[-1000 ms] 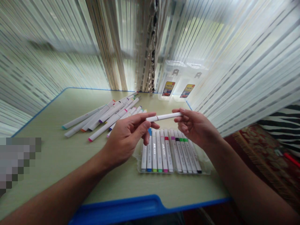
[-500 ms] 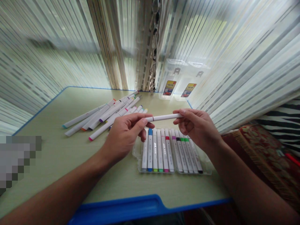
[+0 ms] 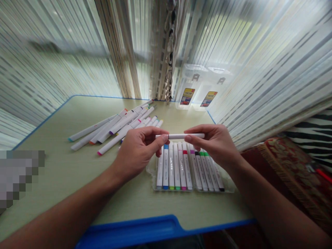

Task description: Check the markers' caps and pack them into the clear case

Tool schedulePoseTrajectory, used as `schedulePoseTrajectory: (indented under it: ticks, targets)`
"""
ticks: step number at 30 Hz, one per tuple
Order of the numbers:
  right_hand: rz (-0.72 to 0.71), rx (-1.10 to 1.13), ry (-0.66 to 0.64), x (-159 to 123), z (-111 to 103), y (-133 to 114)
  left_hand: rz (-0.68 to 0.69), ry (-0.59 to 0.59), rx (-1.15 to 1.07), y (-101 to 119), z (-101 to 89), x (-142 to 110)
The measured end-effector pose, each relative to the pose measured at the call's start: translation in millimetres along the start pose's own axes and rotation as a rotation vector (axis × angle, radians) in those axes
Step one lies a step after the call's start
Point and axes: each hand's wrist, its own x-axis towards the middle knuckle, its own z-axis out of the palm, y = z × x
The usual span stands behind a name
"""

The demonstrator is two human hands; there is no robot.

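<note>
A white marker (image 3: 176, 136) lies level between my hands, above an opened clear case. My left hand (image 3: 141, 143) pinches its left end between thumb and fingers. Farther along the barrel, toward the right end, my right hand (image 3: 214, 140) grips it the same way. Below, the clear plastic case (image 3: 153, 178) holds a row of white markers (image 3: 177, 169) side by side, with blue, red, purple, black and green bands showing. To the left, behind my left hand, a loose pile of white markers (image 3: 121, 122) with coloured ends lies on the table.
Two clear plastic covers (image 3: 190, 79) with yellow labels stand upright at the table's back right, against the string curtain (image 3: 145, 45). The light table (image 3: 57, 166) has a blue rim, with a blue tray edge (image 3: 135, 228) nearest me. Patterned cloth (image 3: 287, 166) hangs at right.
My right hand has slid left along the marker, closer to my left hand, and its grip has turned so the thumb lies along the barrel. The marker is now more level.
</note>
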Motion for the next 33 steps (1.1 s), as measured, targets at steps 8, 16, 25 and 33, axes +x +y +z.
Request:
schedulePoseTrajectory:
  ticks: [8, 16, 25, 33]
  targets:
    - [-0.221, -0.341, -0.011, -4.9, 7.7, -6.3, -0.005, -0.105, 0.039, -7.1, 2.1, -3.0]
    - [-0.228, -0.431, -0.017, -8.3, 9.5, -4.0, 0.005, -0.153, 0.079, -9.9, 4.4, -5.4]
    - [-0.230, -0.490, -0.032, -8.2, 11.1, -6.6, 0.031, -0.192, 0.117, -7.9, 5.2, -7.8]
    - [-0.214, -0.440, -0.108, -7.8, 10.9, -8.2, 0.045, -0.170, 0.137, -11.0, 4.3, -5.6]
